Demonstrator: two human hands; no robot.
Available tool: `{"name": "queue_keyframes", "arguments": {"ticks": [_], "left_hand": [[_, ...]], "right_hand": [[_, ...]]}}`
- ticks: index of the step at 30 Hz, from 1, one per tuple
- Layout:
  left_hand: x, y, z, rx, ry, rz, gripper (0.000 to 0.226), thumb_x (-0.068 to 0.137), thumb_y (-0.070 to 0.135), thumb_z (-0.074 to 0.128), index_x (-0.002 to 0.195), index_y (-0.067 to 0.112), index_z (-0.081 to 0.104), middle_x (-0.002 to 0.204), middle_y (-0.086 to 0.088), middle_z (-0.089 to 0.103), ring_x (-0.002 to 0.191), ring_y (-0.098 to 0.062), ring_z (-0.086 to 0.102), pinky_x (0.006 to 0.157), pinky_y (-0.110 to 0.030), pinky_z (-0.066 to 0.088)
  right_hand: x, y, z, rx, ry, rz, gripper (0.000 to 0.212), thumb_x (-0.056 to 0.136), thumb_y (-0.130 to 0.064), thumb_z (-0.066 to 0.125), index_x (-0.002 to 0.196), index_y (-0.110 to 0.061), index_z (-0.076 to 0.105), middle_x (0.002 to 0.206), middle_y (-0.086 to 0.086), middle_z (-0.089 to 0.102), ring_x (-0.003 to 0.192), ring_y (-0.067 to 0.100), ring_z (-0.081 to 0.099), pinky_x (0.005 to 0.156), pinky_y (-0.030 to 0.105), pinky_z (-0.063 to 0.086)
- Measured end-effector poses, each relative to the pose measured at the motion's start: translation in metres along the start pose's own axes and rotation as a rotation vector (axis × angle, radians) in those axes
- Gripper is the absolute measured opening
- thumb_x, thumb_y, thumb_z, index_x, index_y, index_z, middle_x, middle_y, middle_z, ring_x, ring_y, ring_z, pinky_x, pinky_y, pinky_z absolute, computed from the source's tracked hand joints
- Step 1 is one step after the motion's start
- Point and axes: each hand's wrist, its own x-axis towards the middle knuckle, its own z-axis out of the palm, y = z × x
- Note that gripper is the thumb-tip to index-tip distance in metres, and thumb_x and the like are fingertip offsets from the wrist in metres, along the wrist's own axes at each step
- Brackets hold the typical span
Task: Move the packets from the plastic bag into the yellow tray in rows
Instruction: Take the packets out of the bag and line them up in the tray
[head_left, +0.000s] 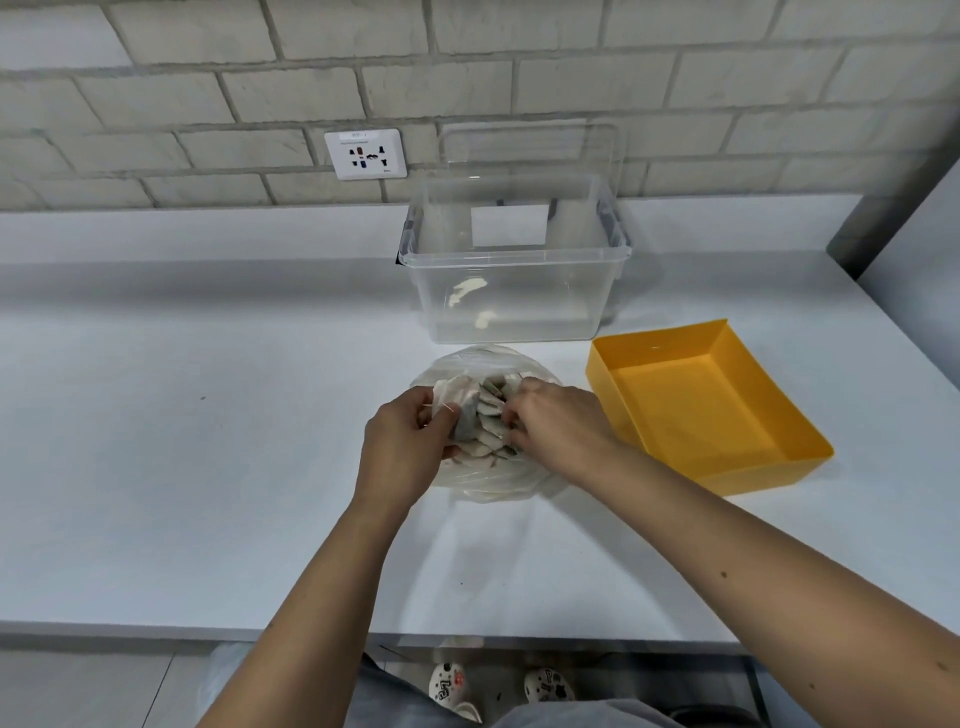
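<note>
L hand (402, 447) & R hand (561, 426) are curled round packets (488, 415) w/in plastic bag (488, 488); a few should be pinched flat, then carried to yellow tray (769, 475), just right of bag.

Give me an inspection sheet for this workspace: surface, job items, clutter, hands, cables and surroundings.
Surface: white table, smooth, with one small dark speck at its left.
Job's things: clear plastic bag at centre, open and full of pale packets; yellow rectangular plastic tray to its right, nothing in it.
Clutter: clear plastic storage box behind the bag, nothing seen inside; clear lid stands against the wall behind it.
Grippers: left hand grips packets at the bag's left; right hand curls its fingers into packets at the bag's right.
Cables: nothing seen.
Surroundings: white brick wall with a white wall socket.
</note>
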Motion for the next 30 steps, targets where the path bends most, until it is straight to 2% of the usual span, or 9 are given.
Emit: {"name": "queue_keyframes", "arguments": {"ticks": [2, 5, 9, 12, 17, 21, 23, 27, 30], "left_hand": [[0.0, 0.0, 0.001, -0.01, -0.003, 0.001, 0.016, 0.084, 0.03, 0.058, 0.09, 0.025, 0.072, 0.086, -0.02, 0.072, 0.076, -0.024, 0.075, 0.079, -0.049, 0.061], [0.0, 0.0, 0.001, -0.004, -0.003, -0.003, 0.019, 0.082, 0.032, 0.057, 0.089, 0.022, 0.072, 0.086, -0.022, 0.071, 0.075, -0.023, 0.075, 0.079, -0.049, 0.061], [0.003, -0.002, 0.001, 0.016, 0.01, -0.001, 0.017, 0.092, 0.023, 0.058, 0.093, 0.01, 0.069, 0.088, -0.026, 0.068, 0.076, -0.024, 0.074, 0.078, -0.047, 0.061], [0.003, -0.004, 0.002, 0.023, 0.014, 0.003, 0.02, 0.093, 0.023, 0.056, 0.092, 0.007, 0.068, 0.086, -0.024, 0.067, 0.075, -0.021, 0.074, 0.079, -0.049, 0.061], [0.005, -0.003, 0.002, 0.048, 0.028, 0.024, 0.032, 0.085, 0.036, 0.049, 0.087, 0.009, 0.066, 0.08, -0.018, 0.068, 0.078, -0.024, 0.072, 0.081, -0.054, 0.059], [0.004, -0.003, 0.006, 0.058, -0.021, 0.013, 0.027, 0.085, 0.039, 0.049, 0.083, 0.02, 0.068, 0.077, -0.005, 0.073, 0.083, -0.031, 0.071, 0.083, -0.054, 0.057], [0.002, -0.002, 0.009, 0.052, -0.059, -0.001, 0.024, 0.088, 0.036, 0.051, 0.085, 0.022, 0.07, 0.081, -0.005, 0.074, 0.085, -0.032, 0.07, 0.085, -0.053, 0.057], [-0.002, -0.001, 0.014, -0.078, -0.1, -0.077, 0.027, 0.099, 0.028, 0.053, 0.096, 0.007, 0.07, 0.095, -0.015, 0.073, 0.095, -0.033, 0.07, 0.089, -0.048, 0.058], [-0.005, 0.002, 0.014, -0.12, -0.129, -0.091, 0.039, 0.094, 0.044, 0.06, 0.095, 0.006, 0.071, 0.093, -0.015, 0.074, 0.092, -0.029, 0.072, 0.087, -0.046, 0.059]], "right_hand": [[0.0, -0.001, 0.006, -0.059, -0.006, -0.009, 0.028, 0.088, -0.041, 0.064, 0.105, -0.02, 0.069, 0.116, -0.002, 0.058, 0.101, 0.025, 0.062, 0.068, 0.028, 0.036], [0.003, -0.002, 0.012, -0.1, 0.029, -0.015, 0.025, 0.091, -0.037, 0.06, 0.106, -0.019, 0.068, 0.115, -0.001, 0.059, 0.101, 0.026, 0.063, 0.067, 0.029, 0.037], [0.006, 0.001, 0.015, -0.081, 0.044, -0.03, 0.024, 0.094, -0.032, 0.055, 0.109, -0.021, 0.07, 0.112, -0.002, 0.061, 0.102, 0.026, 0.063, 0.07, 0.031, 0.045], [0.004, 0.007, 0.008, -0.027, 0.037, -0.071, 0.022, 0.094, -0.035, 0.055, 0.108, -0.024, 0.069, 0.113, -0.006, 0.061, 0.106, 0.021, 0.06, 0.07, 0.029, 0.042], [-0.004, 0.015, -0.031, 0.068, -0.11, -0.212, 0.016, 0.091, -0.035, 0.06, 0.105, -0.028, 0.065, 0.107, -0.008, 0.061, 0.096, 0.014, 0.055, 0.067, 0.029, 0.038], [-0.005, 0.021, -0.056, 0.146, -0.272, -0.245, 0.01, 0.091, -0.036, 0.063, 0.099, -0.032, 0.065, 0.098, -0.013, 0.064, 0.082, 0.009, 0.053, 0.063, 0.025, 0.039], [-0.003, 0.018, -0.055, 0.174, -0.245, -0.228, 0.005, 0.091, -0.035, 0.062, 0.094, -0.032, 0.062, 0.094, -0.012, 0.065, 0.083, 0.01, 0.056, 0.067, 0.029, 0.043], [0.001, 0.011, -0.045, 0.124, -0.105, -0.146, 0.01, 0.093, -0.033, 0.058, 0.093, -0.025, 0.061, 0.092, -0.008, 0.066, 0.086, 0.015, 0.055, 0.067, 0.031, 0.041], [0.004, 0.005, -0.038, 0.195, -0.02, -0.087, 0.012, 0.093, -0.031, 0.056, 0.094, -0.021, 0.063, 0.091, -0.005, 0.067, 0.087, 0.019, 0.058, 0.069, 0.032, 0.044]]}}
